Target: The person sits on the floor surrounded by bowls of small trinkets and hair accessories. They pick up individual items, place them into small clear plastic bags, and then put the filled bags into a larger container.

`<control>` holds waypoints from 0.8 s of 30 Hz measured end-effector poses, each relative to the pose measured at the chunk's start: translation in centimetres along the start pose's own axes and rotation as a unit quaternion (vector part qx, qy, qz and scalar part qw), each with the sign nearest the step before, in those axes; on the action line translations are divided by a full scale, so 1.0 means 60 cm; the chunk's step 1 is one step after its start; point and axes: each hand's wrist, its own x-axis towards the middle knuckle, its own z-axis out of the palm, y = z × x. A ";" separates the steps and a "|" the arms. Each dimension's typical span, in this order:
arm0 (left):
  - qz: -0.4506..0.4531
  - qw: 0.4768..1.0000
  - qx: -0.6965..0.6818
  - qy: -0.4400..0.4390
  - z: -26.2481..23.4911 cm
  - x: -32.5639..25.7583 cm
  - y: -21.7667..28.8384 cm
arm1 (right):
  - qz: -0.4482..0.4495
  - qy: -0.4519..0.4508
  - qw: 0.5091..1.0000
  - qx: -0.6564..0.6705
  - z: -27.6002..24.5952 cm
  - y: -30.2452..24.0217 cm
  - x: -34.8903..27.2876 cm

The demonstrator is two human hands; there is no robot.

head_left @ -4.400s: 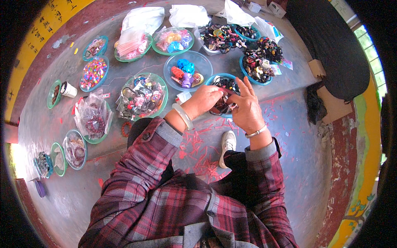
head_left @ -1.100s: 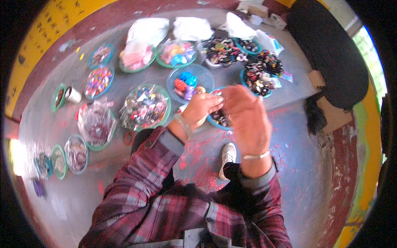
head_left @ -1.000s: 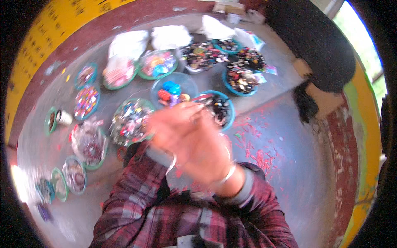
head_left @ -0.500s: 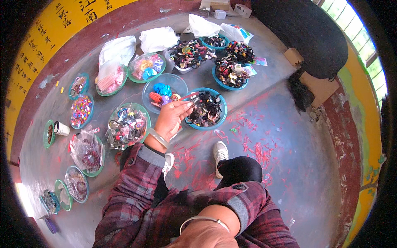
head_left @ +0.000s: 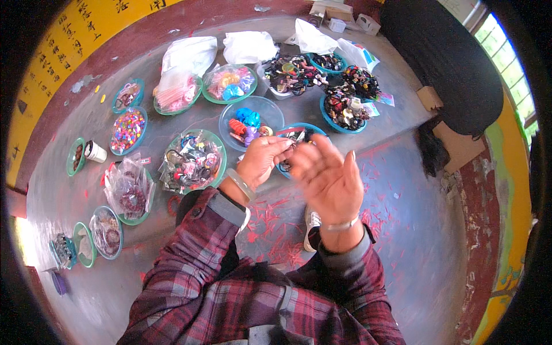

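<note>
My left hand (head_left: 261, 163) is closed in a pinch over the basin cluster, with a thin red strip (head_left: 292, 131) at its fingertips; what else it may hold is too small to tell. Close beside it, on the right, my right hand (head_left: 330, 187) is raised, palm showing and thumb apart from the fingers, which are blurred by motion. Behind both hands stands a blue basin (head_left: 313, 127) of dark hair ties, now partly covered by them. Just beyond my left hand, a clear basin (head_left: 227, 123) holds blue, orange and purple bundles.
Left of my hands is a green basin (head_left: 223, 163) of packaged hair accessories. Farther left, a bowl (head_left: 144, 138) holds colourful small pieces, near a white cup (head_left: 96, 153). White bags (head_left: 250, 47) lie at the back. Red scraps (head_left: 273, 221) litter the floor around my shoes.
My right hand has risen from near my lap to beside my left hand, fingers opened. The left hand keeps its pinch. The whole view has shifted, with the basins now farther right.
</note>
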 end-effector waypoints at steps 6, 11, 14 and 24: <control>0.038 0.993 0.106 0.037 0.009 -0.005 -0.003 | -0.007 0.284 0.881 -0.377 -0.109 -0.041 0.021; 0.019 0.993 0.112 0.009 0.011 -0.002 -0.011 | -0.009 0.275 0.847 -0.454 -0.121 -0.019 0.025; -0.005 0.993 0.114 -0.001 0.015 -0.005 -0.013 | -0.032 0.270 0.836 -0.477 -0.119 -0.010 0.023; -0.011 0.996 0.083 -0.009 0.025 -0.010 -0.008 | 0.001 0.292 0.837 -0.463 -0.117 -0.016 0.015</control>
